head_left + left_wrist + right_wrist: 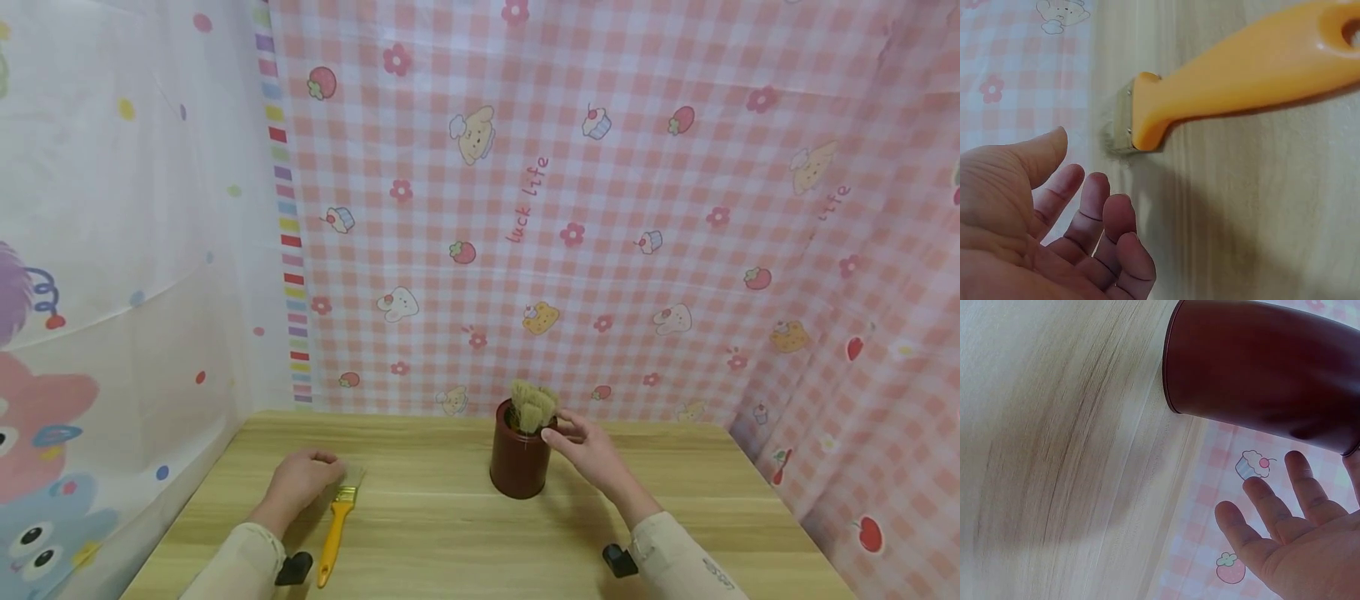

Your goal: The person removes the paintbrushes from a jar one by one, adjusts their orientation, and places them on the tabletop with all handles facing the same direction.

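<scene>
A paintbrush point(335, 533) with a yellow-orange handle and pale bristles lies flat on the table toward the left. Beside its bristles is my left hand point(303, 481); in the left wrist view its fingers point(1119, 215) are loosely bent, apart from the brush, with nothing between them. A dark red-brown cylindrical pot point(519, 462) stands upright farther right, and tan bristly tufts point(534, 406) rise from its mouth. My right hand point(592, 450) is at the pot's right rim, thumb close to the tufts. In the right wrist view, three fingers point(1263, 500) are spread away from the pot wall.
The wood-grain table point(427, 542) ends at a pink checked cloth point(645, 350) hanging behind it. A white printed cloth point(172, 358) hangs along the left side. A black wrist mount point(294, 568) sits by the left sleeve, another black mount point(619, 560) by the right sleeve.
</scene>
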`<act>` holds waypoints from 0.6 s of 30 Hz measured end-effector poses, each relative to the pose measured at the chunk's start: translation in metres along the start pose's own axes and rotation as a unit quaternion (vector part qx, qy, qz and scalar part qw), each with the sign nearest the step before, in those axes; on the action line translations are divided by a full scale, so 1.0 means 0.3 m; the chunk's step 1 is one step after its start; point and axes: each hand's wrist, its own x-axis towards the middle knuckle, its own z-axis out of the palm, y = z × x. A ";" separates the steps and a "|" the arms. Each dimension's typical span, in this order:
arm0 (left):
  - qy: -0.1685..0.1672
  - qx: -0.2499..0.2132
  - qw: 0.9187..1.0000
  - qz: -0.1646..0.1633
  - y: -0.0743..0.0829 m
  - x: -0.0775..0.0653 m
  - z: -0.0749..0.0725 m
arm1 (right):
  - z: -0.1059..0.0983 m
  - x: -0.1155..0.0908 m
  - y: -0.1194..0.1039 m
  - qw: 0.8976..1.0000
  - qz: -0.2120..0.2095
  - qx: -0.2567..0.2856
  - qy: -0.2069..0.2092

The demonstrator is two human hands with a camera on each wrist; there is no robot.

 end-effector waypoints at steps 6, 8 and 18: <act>0.007 -0.010 1.000 0.014 0.028 -0.002 0.008 | 0.005 0.005 0.006 1.000 0.003 0.002 0.006; 0.007 -0.012 1.000 0.020 0.038 -0.002 0.013 | 0.005 0.005 0.008 1.000 0.002 0.003 0.007; -0.006 -0.011 0.999 0.051 0.127 -0.009 0.041 | 0.002 0.006 0.013 1.000 0.002 0.002 0.008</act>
